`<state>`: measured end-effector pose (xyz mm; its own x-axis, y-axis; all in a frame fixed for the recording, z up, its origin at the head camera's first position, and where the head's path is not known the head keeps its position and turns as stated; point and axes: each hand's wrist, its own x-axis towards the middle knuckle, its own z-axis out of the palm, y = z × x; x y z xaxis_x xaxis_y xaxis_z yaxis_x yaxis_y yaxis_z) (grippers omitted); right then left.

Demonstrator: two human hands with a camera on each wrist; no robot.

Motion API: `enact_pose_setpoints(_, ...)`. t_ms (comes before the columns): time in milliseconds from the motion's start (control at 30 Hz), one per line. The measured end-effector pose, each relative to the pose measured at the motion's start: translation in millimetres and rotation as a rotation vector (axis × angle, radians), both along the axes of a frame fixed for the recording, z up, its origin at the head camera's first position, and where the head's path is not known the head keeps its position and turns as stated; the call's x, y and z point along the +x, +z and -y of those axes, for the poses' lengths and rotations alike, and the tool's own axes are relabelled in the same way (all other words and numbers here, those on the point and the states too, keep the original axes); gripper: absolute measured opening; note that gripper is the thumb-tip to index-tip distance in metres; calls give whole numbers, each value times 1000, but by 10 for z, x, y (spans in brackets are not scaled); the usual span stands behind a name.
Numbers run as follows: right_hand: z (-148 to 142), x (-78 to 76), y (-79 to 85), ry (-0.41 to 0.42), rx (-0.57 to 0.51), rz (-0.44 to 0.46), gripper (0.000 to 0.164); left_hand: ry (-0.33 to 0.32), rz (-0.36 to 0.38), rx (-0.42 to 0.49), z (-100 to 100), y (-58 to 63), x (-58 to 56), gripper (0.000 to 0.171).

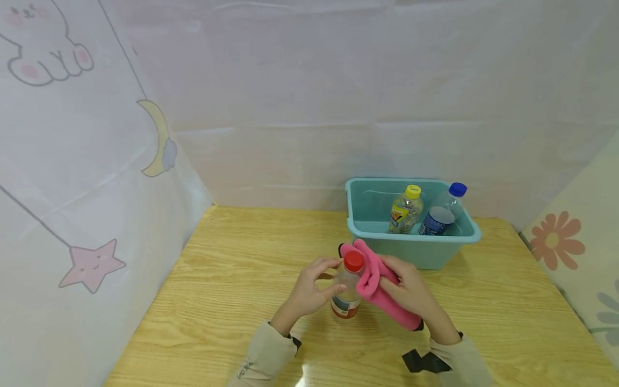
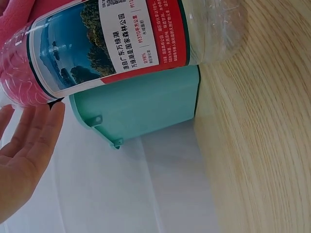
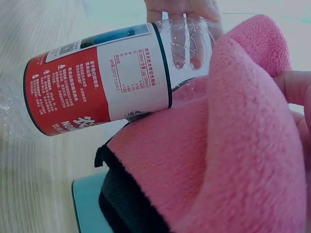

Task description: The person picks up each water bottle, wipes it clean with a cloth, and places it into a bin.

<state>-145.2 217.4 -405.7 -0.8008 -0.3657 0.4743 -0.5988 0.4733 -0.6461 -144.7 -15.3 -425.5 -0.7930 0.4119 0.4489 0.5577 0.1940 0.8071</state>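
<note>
A clear plastic water bottle [image 1: 347,286] with a red cap and a red, white and blue label stands upright on the table. My left hand [image 1: 311,288] holds it around the upper part, thumb at the near side and fingers by the neck. Several of those fingers [image 2: 36,128] show beside the bottle's shoulder in the left wrist view. In my right hand [image 1: 408,285] is a folded pink towel [image 1: 387,302] with black edging, pinched between thumb and fingers. The towel [image 3: 194,145] lies against the bottle's upper side.
Behind the hands stands a teal plastic bin [image 1: 411,250]. Inside it lean a yellow-capped bottle [image 1: 406,210] and a blue-capped bottle [image 1: 442,212]. Printed cloth [image 1: 290,107] hangs around the wooden table [image 1: 208,317] at its back and sides.
</note>
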Motion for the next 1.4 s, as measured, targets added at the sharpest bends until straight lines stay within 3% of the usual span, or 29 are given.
enact_pose_setpoints(67,0,-11,-7,23,16,6,35,-1,1,3,6,-45,-22,45)
enact_pose_setpoints(400,-22,-30,-98,86,59,99,30,-23,78,11,13,-31,1,45)
enact_pose_setpoints(700,-29,-49,-357,112,65,192,31,-44,67,28,10,178,114,44)
enact_pose_setpoints(900,-34,-57,-510,140,71,264,34,-45,71,42,6,3,33,45)
enact_pose_setpoints(1033,-21,-66,-590,140,71,258,33,-33,51,39,11,-78,1,46)
enact_pose_setpoints(1267,-10,-41,-733,93,151,227,33,-26,45,23,11,-88,2,47)
enact_pose_setpoints(1400,-23,-15,-759,75,128,225,36,-32,36,16,3,7,44,46)
